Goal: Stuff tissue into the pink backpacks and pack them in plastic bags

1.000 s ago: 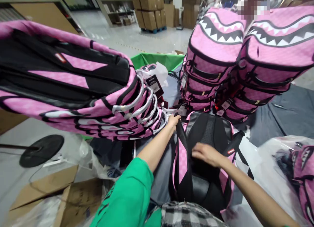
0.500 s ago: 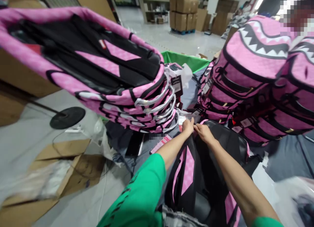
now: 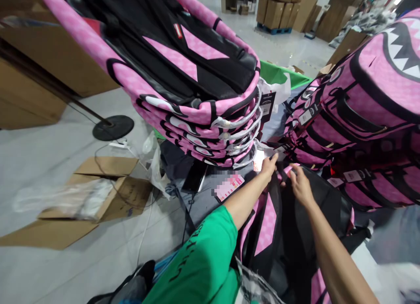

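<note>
A black-and-pink backpack (image 3: 295, 221) lies in front of me with its strap side up. At its top end my left hand (image 3: 269, 167) is closed beside a short black strap (image 3: 281, 169); what its fingers hold is hidden. My right hand (image 3: 300, 185) pinches the backpack's top edge by that strap, near a strip of pink trim. Just beyond my left hand lies a small white-and-red tag (image 3: 258, 160). Left of my forearm are a pink printed card (image 3: 229, 188) and a dark phone-like device (image 3: 194, 176).
A stack of pink backpacks (image 3: 183, 107) rises at the left. More pink bags (image 3: 367, 103) with shark-teeth print are piled at the right. An open cardboard box (image 3: 127, 199) and a round stand base (image 3: 113, 127) are on the floor. Behind is a green bin edge (image 3: 285, 74).
My view has shifted, so the scene sits farther right and the stack higher. My hands have moved slightly apart at the backpack's top, and the black strap now shows between them.
</note>
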`<state>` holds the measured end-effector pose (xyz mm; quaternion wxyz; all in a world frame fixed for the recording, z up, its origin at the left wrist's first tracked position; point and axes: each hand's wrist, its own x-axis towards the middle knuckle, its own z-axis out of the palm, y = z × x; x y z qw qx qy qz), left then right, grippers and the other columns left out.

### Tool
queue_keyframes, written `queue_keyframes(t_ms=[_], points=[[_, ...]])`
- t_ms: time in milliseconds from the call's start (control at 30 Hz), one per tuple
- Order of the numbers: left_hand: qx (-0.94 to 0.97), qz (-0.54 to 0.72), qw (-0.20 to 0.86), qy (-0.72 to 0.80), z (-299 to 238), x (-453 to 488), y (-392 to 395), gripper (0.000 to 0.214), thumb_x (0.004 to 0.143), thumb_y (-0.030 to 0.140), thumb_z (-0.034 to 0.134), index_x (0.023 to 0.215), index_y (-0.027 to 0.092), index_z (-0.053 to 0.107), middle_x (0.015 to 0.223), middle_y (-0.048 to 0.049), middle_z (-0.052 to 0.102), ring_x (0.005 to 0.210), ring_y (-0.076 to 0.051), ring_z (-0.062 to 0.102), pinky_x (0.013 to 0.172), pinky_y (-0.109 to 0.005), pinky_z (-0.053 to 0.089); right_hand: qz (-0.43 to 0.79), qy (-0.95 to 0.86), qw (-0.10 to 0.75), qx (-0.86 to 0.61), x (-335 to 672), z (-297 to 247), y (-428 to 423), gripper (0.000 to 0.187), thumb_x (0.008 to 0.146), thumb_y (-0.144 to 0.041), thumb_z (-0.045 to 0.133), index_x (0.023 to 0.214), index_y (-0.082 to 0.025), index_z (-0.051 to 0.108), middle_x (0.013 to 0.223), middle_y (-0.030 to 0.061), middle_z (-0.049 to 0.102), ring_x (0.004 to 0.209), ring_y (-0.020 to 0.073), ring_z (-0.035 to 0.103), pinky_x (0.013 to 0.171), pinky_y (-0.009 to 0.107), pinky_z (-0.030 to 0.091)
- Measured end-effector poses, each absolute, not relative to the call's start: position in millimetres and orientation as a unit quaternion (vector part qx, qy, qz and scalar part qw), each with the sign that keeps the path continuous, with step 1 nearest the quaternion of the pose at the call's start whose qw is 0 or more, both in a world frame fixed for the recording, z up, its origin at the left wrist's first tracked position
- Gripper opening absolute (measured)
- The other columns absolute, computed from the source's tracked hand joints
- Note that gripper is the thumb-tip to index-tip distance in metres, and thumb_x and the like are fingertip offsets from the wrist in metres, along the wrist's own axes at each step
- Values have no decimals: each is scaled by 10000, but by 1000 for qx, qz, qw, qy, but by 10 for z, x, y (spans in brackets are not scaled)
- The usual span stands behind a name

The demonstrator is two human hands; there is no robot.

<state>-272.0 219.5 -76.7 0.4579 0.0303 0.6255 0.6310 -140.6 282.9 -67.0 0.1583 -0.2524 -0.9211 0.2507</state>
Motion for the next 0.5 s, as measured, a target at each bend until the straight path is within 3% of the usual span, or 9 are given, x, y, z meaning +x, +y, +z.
queue_keyframes(t_ms=[33,100,200,267,333,433,500], points=[[55,651,463,600,-670,-2658,2174,448,944,544,584,1109,138,679,871,-48,678,785,-163,655,734,-292,540,284,-907,171,-259,-1421,-629,2896,414,963,-423,399,1177,-164,640,733,28,651,564,163,568,617,279,472],[137,680,455,558,-474,-2507,2110,411,862,523,702,1059,162,712,863,-20,667,793,-148,643,769,-270,526,352,-874,206,-265,-1443,-521,3033,468,916,-470,454,1227,-171,634,788,29,673,629,175,604,663,304,514],[315,702,329,548,-250,-2293,1988,381,749,465,822,993,183,745,931,-14,621,880,-156,612,869,-286,504,376,-845,252,-285,-1374,-308,3190,416,861,-523,475,947,-189,709,756,38,663,742,218,634,741,352,540],[406,682,213,570,-175,-2223,1953,348,742,437,831,960,178,751,988,-35,594,978,-185,590,952,-314,480,361,-842,259,-306,-1220,-190,3179,354,794,-525,548,747,-198,673,646,27,607,705,227,614,719,360,537],[449,644,168,596,-142,-2228,2008,287,772,383,814,954,172,748,1068,-54,602,1074,-199,579,1012,-313,453,354,-843,252,-318,-977,-146,2981,308,739,-501,617,645,-208,629,533,4,533,623,219,584,660,354,533],[496,555,200,638,-134,-2278,2260,198,856,320,735,997,182,747,1063,-37,654,1047,-175,613,975,-281,472,390,-842,175,-329,-499,-244,2271,260,753,-462,635,689,-211,662,481,-8,530,529,202,565,563,330,527],[516,510,222,652,-175,-2235,2474,147,859,295,727,948,180,750,992,-29,671,993,-181,627,944,-300,489,512,-788,-26,-342,-191,-381,1667,238,815,-413,584,776,-202,687,479,-10,546,485,181,555,516,307,515]])
